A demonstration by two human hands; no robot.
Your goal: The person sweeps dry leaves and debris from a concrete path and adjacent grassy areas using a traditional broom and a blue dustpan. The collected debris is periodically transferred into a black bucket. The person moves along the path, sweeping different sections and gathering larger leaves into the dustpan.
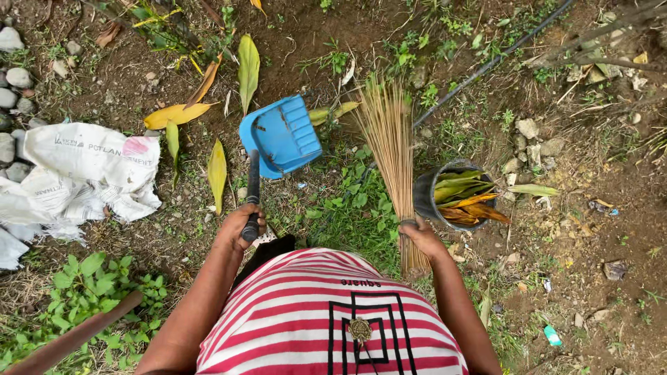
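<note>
Dustpan (281, 134), blue, hangs at about eleven o'clock from the person's body, its dark handle wrapped in the closed left hand (241, 223), while the right hand (419, 235) is clenched round a stick broom (391, 149) pointing to twelve. Yellow leaves (217, 172) lie beside the pan. The bucket (438, 194) at two o'clock sits just beside the broom, so a wide sweep could well knock it over and spill its leaves.

Bare brown soil (611, 208) with grass patches (354, 208), fallen yellow leaves (177, 114), grey stones (14, 76), a crumpled white sack (83, 170) and a black hose (486, 66) under daylight.
</note>
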